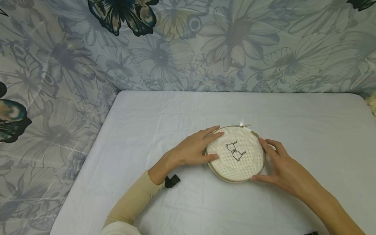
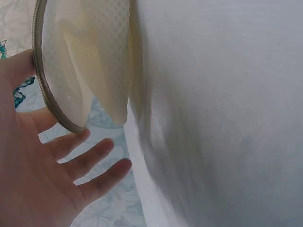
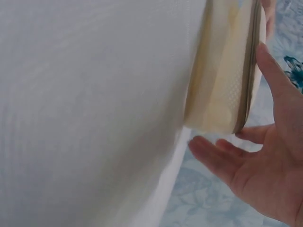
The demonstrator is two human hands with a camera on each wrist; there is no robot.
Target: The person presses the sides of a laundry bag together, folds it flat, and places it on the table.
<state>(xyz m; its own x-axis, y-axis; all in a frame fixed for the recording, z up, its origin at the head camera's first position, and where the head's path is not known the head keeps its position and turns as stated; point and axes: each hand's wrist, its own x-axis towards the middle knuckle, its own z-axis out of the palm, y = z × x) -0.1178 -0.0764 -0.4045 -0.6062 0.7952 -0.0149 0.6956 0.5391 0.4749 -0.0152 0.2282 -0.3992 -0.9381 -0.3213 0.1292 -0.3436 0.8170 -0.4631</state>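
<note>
At the white table [image 1: 147,130], both hands [image 1: 195,147] [image 1: 279,168] hold a round mesh pouch [image 1: 236,153], contents unclear.

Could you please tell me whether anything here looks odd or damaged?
Nothing looks spilled or plainly damaged. The mesh side of the round pouch looks creased in the left wrist view, so it seems slightly out of shape.
</note>
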